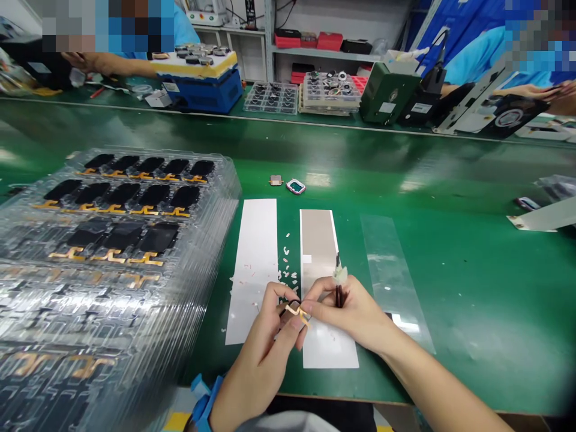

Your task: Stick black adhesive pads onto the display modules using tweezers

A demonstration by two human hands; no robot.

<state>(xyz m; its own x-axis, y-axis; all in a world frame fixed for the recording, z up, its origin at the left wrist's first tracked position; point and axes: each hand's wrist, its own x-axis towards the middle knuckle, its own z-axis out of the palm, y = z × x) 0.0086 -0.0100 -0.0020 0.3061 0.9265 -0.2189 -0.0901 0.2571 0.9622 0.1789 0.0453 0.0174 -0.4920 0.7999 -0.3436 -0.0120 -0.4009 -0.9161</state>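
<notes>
Display part (294, 310), one, with gold ribbon: located above the worktop (468, 288), near the middle of its near edge, over the inner margins of two strips. Left hand (270, 336): thumb and fingers clamped on the display part; blue wristband (207, 401) at the wrist. Right hand (351, 307): closed around a slender dark tool (340, 276) with pale wrapping, held upright; thumb and forefinger met at the gold ribbon, though whether they pinched it could not be told.

Tray stack (228, 174), clear plastic: along the worktop's left side, reaching toward the near left corner. Top tray bore rows of five, five and three black panels (154, 196) with gold tails.

Strips, laid lengthwise from the near edge toward the far: white strip (257, 240), left; beige-faced strip (317, 234) with white borders, centre; clear film (384, 252), right. Pale scraps (287, 275): scattered between the first two.

Small square piece (276, 180) and framed piece (296, 187): side by side, beyond the strips, toward the far edge. Blue box (211, 90): past that edge, left of the compartment trays (271, 98).
</notes>
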